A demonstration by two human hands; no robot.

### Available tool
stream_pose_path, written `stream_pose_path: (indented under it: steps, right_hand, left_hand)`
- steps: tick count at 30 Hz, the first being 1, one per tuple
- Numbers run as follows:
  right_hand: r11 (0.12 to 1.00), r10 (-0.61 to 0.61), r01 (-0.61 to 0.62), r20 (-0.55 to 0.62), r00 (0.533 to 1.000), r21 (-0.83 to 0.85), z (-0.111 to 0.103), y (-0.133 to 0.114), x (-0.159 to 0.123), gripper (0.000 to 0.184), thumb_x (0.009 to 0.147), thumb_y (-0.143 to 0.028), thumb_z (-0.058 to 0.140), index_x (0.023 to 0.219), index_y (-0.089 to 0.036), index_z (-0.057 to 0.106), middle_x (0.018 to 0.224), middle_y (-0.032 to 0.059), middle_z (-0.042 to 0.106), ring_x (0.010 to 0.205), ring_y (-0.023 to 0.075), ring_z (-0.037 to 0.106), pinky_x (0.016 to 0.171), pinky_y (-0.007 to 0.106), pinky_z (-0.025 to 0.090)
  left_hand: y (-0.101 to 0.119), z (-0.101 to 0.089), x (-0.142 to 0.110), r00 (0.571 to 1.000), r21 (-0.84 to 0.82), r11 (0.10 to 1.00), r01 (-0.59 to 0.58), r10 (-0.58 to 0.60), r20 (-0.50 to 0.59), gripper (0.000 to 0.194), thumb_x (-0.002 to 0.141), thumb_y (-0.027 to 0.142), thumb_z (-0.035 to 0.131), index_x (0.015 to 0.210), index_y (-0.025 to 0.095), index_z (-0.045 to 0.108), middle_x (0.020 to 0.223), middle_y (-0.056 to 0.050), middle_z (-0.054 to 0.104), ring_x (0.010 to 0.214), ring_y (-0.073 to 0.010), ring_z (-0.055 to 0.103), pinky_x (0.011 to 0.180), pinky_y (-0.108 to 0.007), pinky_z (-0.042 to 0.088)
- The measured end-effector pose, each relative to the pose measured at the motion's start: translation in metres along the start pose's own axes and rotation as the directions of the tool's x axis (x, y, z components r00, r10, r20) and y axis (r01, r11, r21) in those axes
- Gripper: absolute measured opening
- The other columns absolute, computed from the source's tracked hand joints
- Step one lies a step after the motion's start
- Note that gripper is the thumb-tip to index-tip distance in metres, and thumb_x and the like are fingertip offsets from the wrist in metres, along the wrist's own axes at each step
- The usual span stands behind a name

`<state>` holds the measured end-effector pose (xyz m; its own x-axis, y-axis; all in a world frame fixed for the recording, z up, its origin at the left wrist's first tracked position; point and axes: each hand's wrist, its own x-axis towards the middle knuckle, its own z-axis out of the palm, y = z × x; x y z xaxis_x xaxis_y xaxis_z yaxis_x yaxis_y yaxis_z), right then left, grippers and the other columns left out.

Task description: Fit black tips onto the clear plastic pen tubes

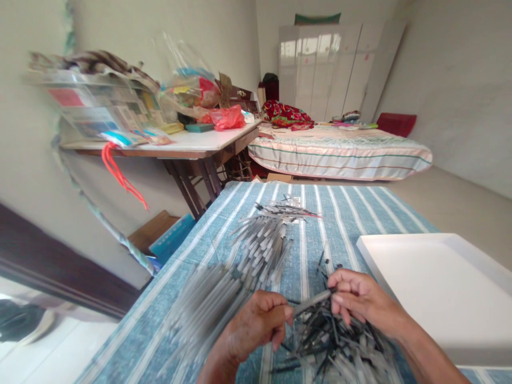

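Note:
A slim grey translucent tube [312,303] spans the gap between my two hands. My left hand [258,324] pinches its near left end between thumb and fingers. At the tube's dark far end, the fingertips of my right hand [364,300] are closed on it. Below them lies a loose heap of black and clear slender pieces [332,341]. Left of my left hand, a blurred stack of long grey tubes [208,301] lies side by side. Another bunch of grey tubes [262,248] sits just beyond, with a smaller dark-tipped bunch [286,210] farther off.
A blue-and-white striped cloth [344,213] covers the table. On the right stands a shallow white tray [444,288]. A side desk [212,140] with bags and a plastic box is at the left. Behind are a bed [340,154] and a wardrobe [320,74].

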<state>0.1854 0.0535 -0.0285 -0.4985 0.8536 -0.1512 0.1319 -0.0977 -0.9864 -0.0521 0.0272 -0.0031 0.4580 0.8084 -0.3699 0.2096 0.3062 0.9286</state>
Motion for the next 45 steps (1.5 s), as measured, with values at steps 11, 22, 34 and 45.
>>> stream_pose_path:
  steps: [11, 22, 34, 45]
  right_hand:
    - [0.997, 0.045, -0.052, -0.126, 0.991, -0.052, -0.009, 0.0, 0.0, 0.028, 0.078, -0.042, 0.056, 0.089, -0.017, 0.05, 0.056, -0.0033, 0.061, 0.036, 0.0066, 0.052, 0.032, 0.013, 0.032]
    - [0.998, 0.041, -0.049, -0.165, 0.985, -0.041, -0.016, -0.006, -0.007, 0.03, 0.08, -0.043, 0.053, 0.069, -0.015, 0.05, 0.048, -0.0032, 0.059, 0.03, 0.0031, 0.044, 0.032, 0.012, 0.027]
    - [0.961, 0.103, -0.163, -0.257, 0.961, -0.223, -0.031, -0.007, -0.008, 0.033, 0.079, -0.044, 0.051, 0.097, -0.017, 0.052, 0.043, -0.0072, 0.051, 0.028, 0.0048, 0.036, 0.032, 0.015, 0.026]
    - [0.987, -0.099, 0.094, -0.029, 0.995, -0.132, 0.069, -0.019, -0.009, 0.035, 0.085, -0.043, 0.041, 0.068, -0.015, 0.052, 0.054, -0.0031, 0.052, 0.04, 0.0058, 0.049, 0.041, 0.015, 0.037]
  left_hand:
    - [0.002, -0.001, 0.0, 1.0, 0.037, 0.999, 0.023, -0.022, -0.016, 0.028, 0.075, 0.038, 0.052, 0.063, 0.013, 0.055, 0.037, 0.006, 0.046, 0.034, -0.0052, 0.027, 0.038, -0.02, 0.018]
    - [-0.001, -0.016, -0.004, 1.0, 0.031, 1.0, 0.003, -0.002, -0.029, 0.026, 0.076, 0.037, 0.053, 0.064, 0.014, 0.056, 0.039, 0.005, 0.048, 0.035, -0.0053, 0.028, 0.038, -0.019, 0.019]
    - [-0.003, -0.02, -0.003, 0.954, -0.267, 0.93, -0.252, 0.194, -0.227, 0.015, 0.084, 0.026, 0.051, 0.075, 0.014, 0.054, 0.071, -0.006, 0.068, 0.055, -0.0108, 0.055, 0.055, -0.022, 0.039]
    - [0.003, 0.062, 0.014, 0.937, -0.685, 0.641, -0.346, 0.273, -0.218, 0.009, 0.083, 0.022, 0.051, 0.081, 0.018, 0.058, 0.11, -0.006, 0.063, 0.043, -0.0087, 0.057, 0.035, -0.019, 0.042]
